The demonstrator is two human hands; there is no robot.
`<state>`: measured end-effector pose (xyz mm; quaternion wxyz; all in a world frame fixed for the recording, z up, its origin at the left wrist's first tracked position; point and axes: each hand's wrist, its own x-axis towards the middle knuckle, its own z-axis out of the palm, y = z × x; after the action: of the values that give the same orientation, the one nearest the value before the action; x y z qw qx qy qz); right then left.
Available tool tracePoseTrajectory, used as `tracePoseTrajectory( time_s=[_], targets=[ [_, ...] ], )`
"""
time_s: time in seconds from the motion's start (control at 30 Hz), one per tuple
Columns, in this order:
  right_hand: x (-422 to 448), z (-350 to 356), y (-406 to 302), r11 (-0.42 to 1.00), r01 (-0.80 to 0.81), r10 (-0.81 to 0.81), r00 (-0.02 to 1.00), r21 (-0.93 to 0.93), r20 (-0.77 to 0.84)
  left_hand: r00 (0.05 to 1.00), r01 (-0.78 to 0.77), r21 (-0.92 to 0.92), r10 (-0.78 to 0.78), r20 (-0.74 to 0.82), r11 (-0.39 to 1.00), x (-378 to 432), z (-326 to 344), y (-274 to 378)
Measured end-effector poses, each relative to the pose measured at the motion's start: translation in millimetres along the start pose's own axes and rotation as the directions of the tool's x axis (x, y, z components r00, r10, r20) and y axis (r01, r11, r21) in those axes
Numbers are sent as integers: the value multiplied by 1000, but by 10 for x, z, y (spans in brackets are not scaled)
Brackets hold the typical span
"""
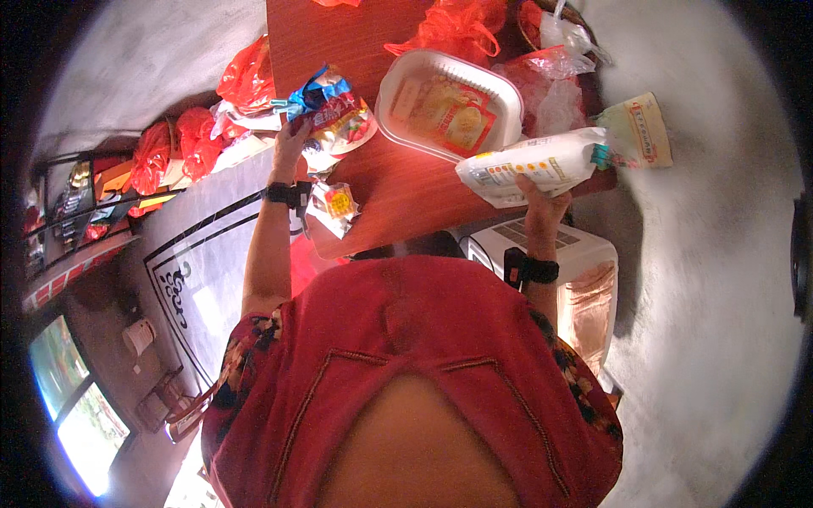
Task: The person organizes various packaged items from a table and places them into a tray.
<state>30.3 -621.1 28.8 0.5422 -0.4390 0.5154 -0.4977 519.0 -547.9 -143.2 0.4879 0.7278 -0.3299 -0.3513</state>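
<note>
My left hand (pixel 292 143) grips the edge of a blue, red and white printed food pouch (pixel 336 114), whose top is folded and held by a light blue clip (pixel 279 103). In my right hand (pixel 545 206) is a white plastic package (pixel 533 165) with orange printed dots, tilted over the table's right side; a teal clip (pixel 599 156) sits at its right end. Between the hands, a white plastic basin (pixel 387 130) holds a flat packet with red and yellow print (pixel 460 117). A small clear packet with a yellow label (pixel 340 202) lies near the table's front left corner.
The reddish-brown wooden table (pixel 394 197) bears red plastic bags (pixel 451 28) and clear bags (pixel 559 105) at the back. A pale green and cream package (pixel 638 133) is by the right wall. A white appliance (pixel 597 254) stands below the right edge. Red bags (pixel 248 76) lie left of the table.
</note>
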Motion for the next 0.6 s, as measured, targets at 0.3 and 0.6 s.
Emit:
tracePoseTrajectory(
  time_s=[0.3,0.6],
  targets=[
    [-171,436,219,986,-154,166,953,-67,253,1000,13,-171,-14,-3,985,-414,87,213],
    [111,798,-144,995,4,-29,969,103,245,986,119,-142,-133,-97,983,-431,48,120]
  ],
)
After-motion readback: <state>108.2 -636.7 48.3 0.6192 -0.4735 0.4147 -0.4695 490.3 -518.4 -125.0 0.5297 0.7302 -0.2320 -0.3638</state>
